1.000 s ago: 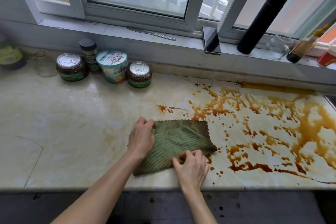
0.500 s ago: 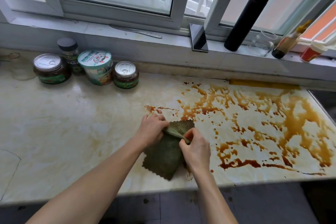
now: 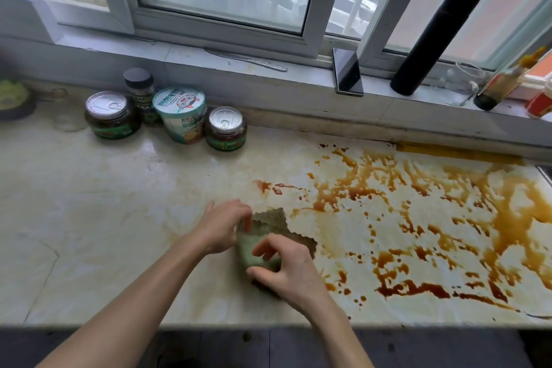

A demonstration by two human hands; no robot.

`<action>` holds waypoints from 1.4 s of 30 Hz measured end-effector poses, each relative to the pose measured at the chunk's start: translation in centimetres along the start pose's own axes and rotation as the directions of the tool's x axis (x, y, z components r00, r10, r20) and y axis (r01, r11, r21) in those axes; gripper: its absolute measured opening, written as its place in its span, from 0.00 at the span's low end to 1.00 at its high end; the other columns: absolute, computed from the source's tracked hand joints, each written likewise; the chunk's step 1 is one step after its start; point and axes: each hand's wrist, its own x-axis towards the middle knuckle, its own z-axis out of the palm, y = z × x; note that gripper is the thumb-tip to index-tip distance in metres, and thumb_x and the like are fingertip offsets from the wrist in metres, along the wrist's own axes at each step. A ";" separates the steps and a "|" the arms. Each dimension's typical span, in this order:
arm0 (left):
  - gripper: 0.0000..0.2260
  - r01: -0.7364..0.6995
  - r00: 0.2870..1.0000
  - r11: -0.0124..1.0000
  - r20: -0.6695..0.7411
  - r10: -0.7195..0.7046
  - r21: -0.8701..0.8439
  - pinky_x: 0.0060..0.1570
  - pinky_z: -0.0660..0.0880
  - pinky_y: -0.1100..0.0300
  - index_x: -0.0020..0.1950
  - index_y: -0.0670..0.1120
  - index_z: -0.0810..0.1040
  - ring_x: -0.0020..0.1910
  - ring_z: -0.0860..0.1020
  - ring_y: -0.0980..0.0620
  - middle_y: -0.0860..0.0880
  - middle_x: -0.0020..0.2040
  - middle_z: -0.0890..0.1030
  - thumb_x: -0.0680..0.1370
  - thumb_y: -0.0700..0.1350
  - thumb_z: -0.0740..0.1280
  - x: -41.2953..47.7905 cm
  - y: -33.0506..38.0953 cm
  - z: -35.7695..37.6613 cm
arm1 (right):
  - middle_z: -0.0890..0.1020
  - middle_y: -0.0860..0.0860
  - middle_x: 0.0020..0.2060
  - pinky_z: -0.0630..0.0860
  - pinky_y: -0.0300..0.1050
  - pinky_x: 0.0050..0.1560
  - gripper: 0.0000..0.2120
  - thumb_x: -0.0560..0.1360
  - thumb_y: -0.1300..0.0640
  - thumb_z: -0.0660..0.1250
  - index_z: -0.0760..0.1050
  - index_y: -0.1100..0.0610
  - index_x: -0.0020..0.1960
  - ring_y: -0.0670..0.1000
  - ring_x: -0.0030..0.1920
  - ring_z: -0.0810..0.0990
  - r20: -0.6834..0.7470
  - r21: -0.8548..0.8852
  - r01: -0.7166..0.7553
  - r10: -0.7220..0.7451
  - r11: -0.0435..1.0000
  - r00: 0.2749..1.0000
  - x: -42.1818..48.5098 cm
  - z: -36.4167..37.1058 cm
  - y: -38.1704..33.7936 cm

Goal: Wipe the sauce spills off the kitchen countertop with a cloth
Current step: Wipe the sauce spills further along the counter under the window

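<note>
Half-bunched on countertop (image 3: pixel 119 218) just left of sauce spills (image 3: pixel 413 290), pinched at far edge by left hand (image 3: pixel 222 227) and clasped at near end by right hand (image 3: pixel 286 272), treat cloth (image 3: pixel 270 225) as light, soft and limp: grip gathered folds, not a loose corner.

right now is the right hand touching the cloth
Touching. The head view shows the right hand with its thumb and fingers curled round the folded green cloth.

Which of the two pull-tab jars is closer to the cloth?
The right-hand jar, just right of the teal cup; the other jar sits left of it.
</note>
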 end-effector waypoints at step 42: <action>0.31 0.285 0.950 0.959 -0.139 -0.281 0.008 0.75 0.51 0.50 0.77 0.50 0.53 0.77 0.49 0.44 0.42 0.78 0.48 0.76 0.37 0.57 -2.0 -5.7 5.2 | 0.74 0.50 0.68 0.72 0.51 0.57 0.17 0.75 0.59 0.62 0.77 0.50 0.62 0.55 0.65 0.73 -0.208 -0.454 0.008 -0.115 0.891 0.971 -0.8 10.2 4.6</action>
